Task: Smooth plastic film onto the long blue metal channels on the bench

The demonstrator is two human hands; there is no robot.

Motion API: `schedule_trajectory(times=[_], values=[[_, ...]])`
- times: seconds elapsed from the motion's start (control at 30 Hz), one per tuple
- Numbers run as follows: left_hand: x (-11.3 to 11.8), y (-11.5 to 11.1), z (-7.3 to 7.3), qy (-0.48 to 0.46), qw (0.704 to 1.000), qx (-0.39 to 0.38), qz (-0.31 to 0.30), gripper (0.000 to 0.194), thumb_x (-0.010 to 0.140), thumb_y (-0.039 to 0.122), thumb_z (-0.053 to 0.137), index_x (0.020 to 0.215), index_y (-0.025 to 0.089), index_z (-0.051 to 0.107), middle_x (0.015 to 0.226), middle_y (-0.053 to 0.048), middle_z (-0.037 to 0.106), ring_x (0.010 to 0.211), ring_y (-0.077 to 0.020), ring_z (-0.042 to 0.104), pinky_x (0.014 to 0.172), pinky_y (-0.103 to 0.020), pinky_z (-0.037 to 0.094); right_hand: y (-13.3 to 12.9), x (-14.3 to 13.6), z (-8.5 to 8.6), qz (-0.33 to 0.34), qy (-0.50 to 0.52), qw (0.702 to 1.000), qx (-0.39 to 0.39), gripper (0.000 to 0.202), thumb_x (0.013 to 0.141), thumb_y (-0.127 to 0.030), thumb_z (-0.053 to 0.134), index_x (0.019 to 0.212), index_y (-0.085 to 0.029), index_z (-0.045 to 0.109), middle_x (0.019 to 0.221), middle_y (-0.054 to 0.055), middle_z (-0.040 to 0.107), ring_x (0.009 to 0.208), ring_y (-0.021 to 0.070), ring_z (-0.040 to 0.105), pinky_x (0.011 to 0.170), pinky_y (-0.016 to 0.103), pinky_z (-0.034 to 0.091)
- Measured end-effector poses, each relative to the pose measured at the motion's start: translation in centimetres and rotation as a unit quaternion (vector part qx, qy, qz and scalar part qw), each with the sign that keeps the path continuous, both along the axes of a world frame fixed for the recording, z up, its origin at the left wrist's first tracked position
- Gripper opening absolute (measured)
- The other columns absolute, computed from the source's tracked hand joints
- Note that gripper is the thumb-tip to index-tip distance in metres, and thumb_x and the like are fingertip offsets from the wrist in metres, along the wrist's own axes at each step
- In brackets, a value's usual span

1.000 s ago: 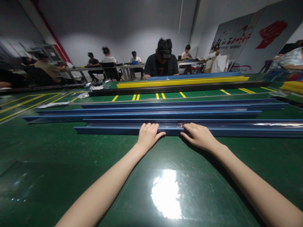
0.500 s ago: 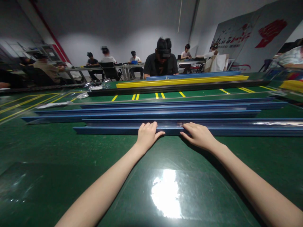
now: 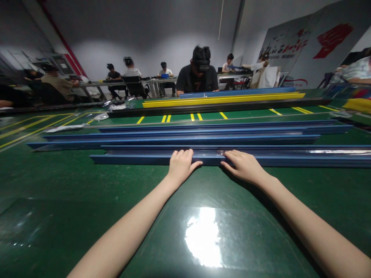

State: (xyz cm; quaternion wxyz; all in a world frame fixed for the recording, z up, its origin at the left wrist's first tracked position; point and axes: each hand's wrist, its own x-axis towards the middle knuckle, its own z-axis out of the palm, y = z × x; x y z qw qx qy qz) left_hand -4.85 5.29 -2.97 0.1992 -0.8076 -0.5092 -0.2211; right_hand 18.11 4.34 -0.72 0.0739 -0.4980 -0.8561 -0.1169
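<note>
A long blue channel strip [image 3: 133,159] lies across the green table in front of me, its open side up. My left hand [image 3: 180,164] grips its near wall, fingers bent over the rim and thumb along the outer face. To the right, my right hand [image 3: 240,164] is closed on the same wall in the same way, its fingertips inside the channel. A short stretch of blue wall shows between the two thumbs. Clear film seems to lie in the channel near the right fingers; its edges are hard to make out.
Behind the held strip lie more blue channel strips [image 3: 72,143]. Farther off are a black strip [image 3: 130,112], a yellow strip [image 3: 220,100] and a blue one. Clear plastic sheet [image 3: 249,235] lies on the green table [image 3: 87,185]. A person [image 3: 199,73] sits opposite.
Both hands keep the same hold on the blue channel strip, which has not visibly moved. In the background at right, a person's raised arm has shifted slightly.
</note>
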Motion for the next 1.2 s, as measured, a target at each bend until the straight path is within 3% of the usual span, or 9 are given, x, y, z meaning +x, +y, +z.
schedule_trajectory(times=[1.2], values=[[0.01,-0.02,-0.07,0.012,1.0,0.007,-0.005,0.041,0.08,0.054,0.045,0.083,0.015,0.055,0.076,-0.006,0.062,0.073,-0.0206,0.054,0.066,-0.031,0.031,0.11,0.08,-0.2,0.003,0.002,1.0,0.006,0.034,0.087,-0.037,0.033,0.104,-0.016,0.054,0.102,0.011,0.063,0.09,0.0202,0.057,0.072,0.027,0.04]])
